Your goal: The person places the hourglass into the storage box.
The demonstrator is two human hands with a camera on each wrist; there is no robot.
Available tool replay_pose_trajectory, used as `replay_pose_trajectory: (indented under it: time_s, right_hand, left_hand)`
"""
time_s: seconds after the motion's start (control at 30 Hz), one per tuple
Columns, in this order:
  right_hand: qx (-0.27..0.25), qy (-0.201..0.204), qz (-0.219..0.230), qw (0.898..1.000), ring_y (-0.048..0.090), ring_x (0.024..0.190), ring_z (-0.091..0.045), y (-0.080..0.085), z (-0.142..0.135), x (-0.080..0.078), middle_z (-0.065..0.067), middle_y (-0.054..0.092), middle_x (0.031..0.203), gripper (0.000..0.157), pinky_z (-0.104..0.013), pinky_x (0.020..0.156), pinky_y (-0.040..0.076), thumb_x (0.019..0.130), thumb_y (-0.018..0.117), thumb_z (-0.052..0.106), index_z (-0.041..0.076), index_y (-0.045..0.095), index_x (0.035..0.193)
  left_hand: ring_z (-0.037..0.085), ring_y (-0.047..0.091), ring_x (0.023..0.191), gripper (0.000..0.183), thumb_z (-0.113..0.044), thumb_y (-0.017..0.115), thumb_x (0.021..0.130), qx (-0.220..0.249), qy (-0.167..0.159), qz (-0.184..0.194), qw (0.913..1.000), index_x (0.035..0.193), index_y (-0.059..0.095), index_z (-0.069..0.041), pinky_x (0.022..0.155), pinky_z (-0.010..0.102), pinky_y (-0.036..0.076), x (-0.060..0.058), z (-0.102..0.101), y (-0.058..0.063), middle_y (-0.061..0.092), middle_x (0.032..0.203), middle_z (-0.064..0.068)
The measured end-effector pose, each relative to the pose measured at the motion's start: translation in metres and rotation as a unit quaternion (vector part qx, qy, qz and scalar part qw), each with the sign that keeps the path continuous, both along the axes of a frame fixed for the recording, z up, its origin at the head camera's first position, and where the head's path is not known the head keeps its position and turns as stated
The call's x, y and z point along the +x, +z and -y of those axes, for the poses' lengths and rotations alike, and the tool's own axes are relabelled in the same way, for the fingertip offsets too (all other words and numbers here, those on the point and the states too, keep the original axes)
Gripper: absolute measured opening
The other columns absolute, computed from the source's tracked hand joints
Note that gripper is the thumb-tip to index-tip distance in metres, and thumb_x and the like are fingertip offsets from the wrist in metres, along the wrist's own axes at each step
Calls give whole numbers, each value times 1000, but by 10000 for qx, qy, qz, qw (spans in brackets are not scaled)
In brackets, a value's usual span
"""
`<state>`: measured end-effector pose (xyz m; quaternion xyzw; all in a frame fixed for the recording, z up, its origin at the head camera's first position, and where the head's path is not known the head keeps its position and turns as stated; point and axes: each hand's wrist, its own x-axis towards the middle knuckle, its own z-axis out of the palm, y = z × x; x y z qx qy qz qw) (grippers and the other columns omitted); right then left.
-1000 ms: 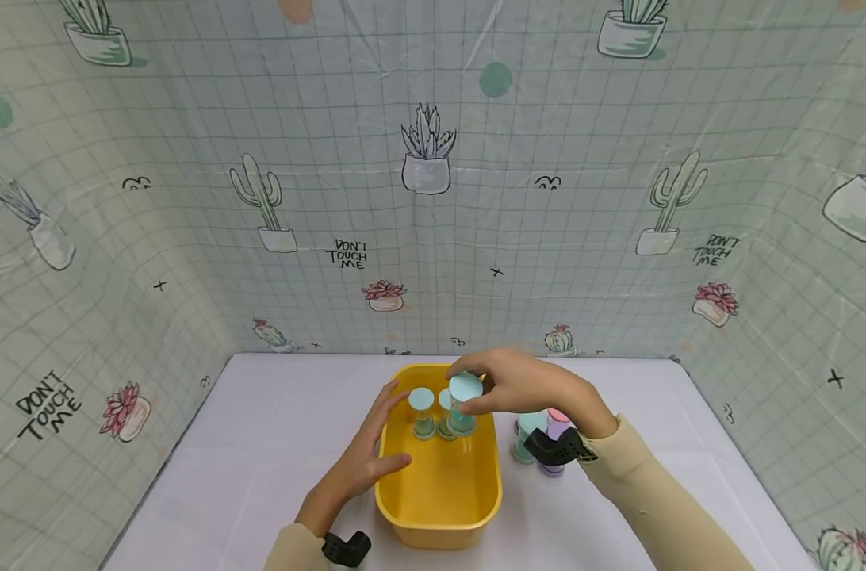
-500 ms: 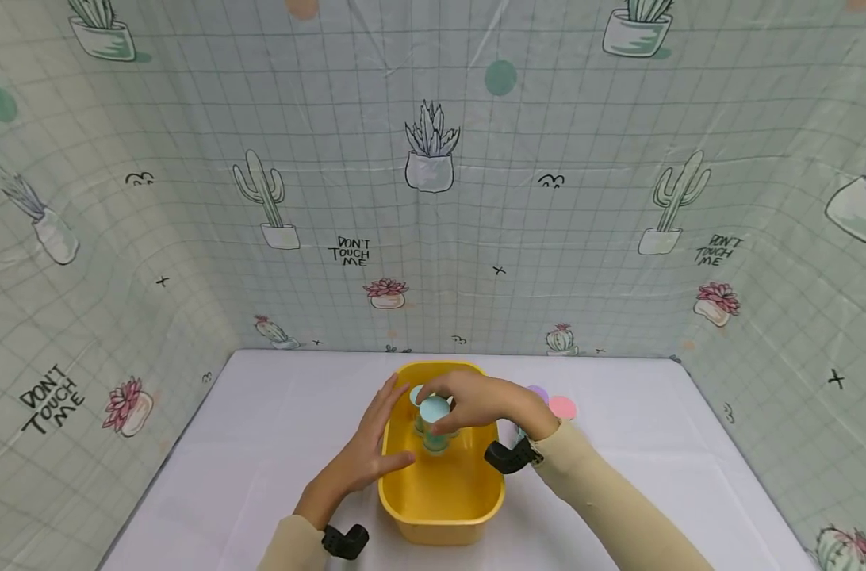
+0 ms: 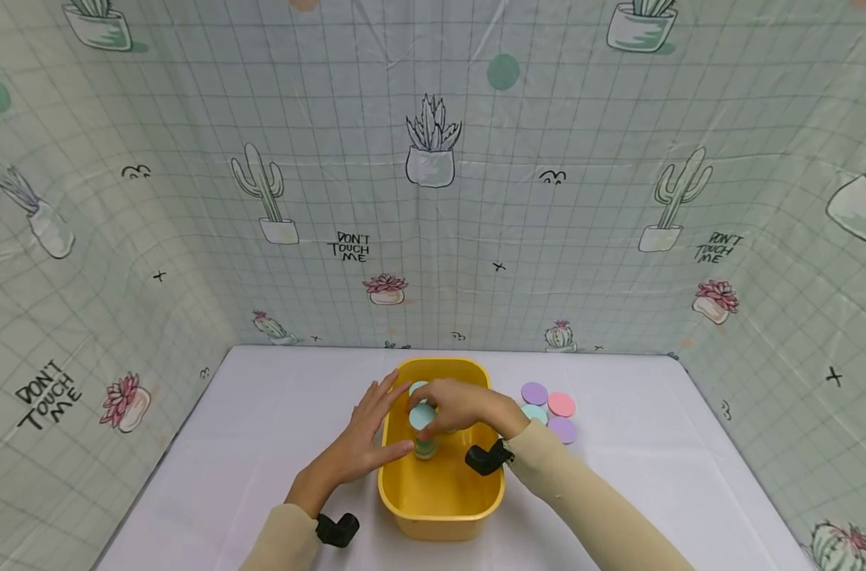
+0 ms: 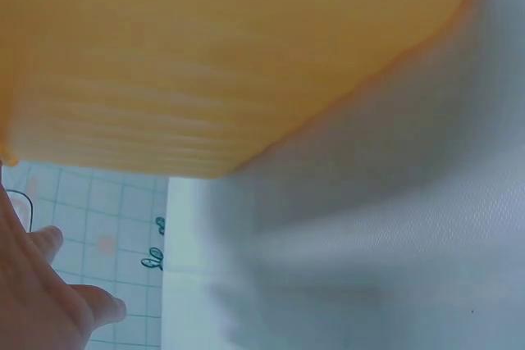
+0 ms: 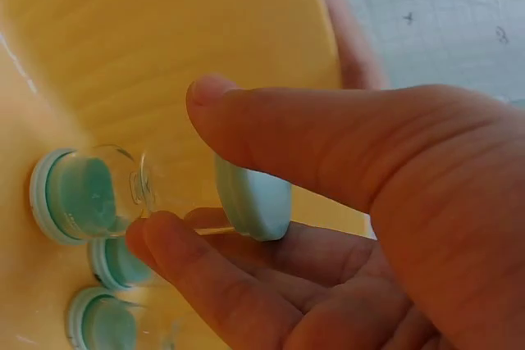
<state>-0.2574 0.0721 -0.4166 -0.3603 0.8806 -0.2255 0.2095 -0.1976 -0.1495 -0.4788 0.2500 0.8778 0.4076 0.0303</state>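
Note:
My right hand [image 3: 461,406] reaches into a yellow bin [image 3: 443,496] and holds a mint-green sand timer [image 3: 422,416] by its top cap [image 5: 254,202], between thumb and fingers. The timer stands roughly upright, its lower end close to the bin floor; the right wrist view shows green sand in its clear glass. Behind it are other mint-green timers [image 5: 102,325], partly covered by my right hand. My left hand [image 3: 354,448], fingers straight and spread, rests at the bin's left rim. In the left wrist view that hand [image 4: 41,301] shows at the lower left beside the bin's outer wall.
Right of the bin, a small cluster stands on the white table [image 3: 661,468]: purple timers [image 3: 563,431], a pink one [image 3: 561,404] and a mint one [image 3: 535,413]. A patterned cloth [image 3: 433,238] rises behind and along both sides.
My right hand has carried the mint-green timer left and toward me within the bin, then lower. The cluster on the right has come into fuller view. My left hand stays at the rim.

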Motion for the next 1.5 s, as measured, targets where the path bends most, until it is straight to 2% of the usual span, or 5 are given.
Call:
replay_pose_trajectory:
  time_s: [0.27, 0.73, 1.03, 1.27, 1.5]
  right_hand:
    - [87, -230, 120, 9996, 63, 103, -18, -4, 2, 1, -5, 70, 125, 41, -36, 93, 57, 87, 84, 21, 12, 70, 125]
    - [78, -291, 131, 9995, 62, 103, -18, -8, 3, 0, -5, 69, 126, 41, -36, 95, 57, 87, 83, 21, 13, 70, 125]
    - [145, -268, 163, 9994, 62, 104, -18, -9, 3, -2, -5, 69, 127, 42, -37, 95, 57, 88, 83, 22, 13, 70, 126]
    - [256, -279, 248, 9990, 62, 104, -18, -8, 4, -3, -5, 69, 126, 40, -37, 97, 57, 88, 83, 23, 16, 71, 126]
    - [299, -254, 283, 9988, 62, 104, -18, -7, 4, -4, -5, 69, 127, 39, -37, 97, 57, 88, 83, 22, 18, 71, 124]
  left_hand:
    - [44, -4, 159, 82, -37, 70, 93, 179, 8, 22, 9998, 163, 29, -27, 118, 79, 0, 1, -4, 1, 4, 175, -1]
    - [45, -3, 159, 82, -35, 69, 92, 303, 10, 46, 9995, 163, 30, -25, 118, 79, -1, 0, -4, -2, 5, 175, -1]
    - [46, -1, 159, 83, -43, 68, 92, 192, 35, 106, 9998, 164, 29, -27, 116, 81, -1, 1, -3, -1, 5, 175, 1]
    - [45, -3, 159, 84, -41, 68, 92, 125, -75, 199, 9997, 164, 28, -27, 115, 82, -3, 0, 0, 1, 2, 176, 0]
    - [45, -2, 159, 88, -54, 67, 90, 150, -130, 196, 9996, 164, 28, -28, 114, 83, -4, 0, 1, 2, 3, 175, -1]
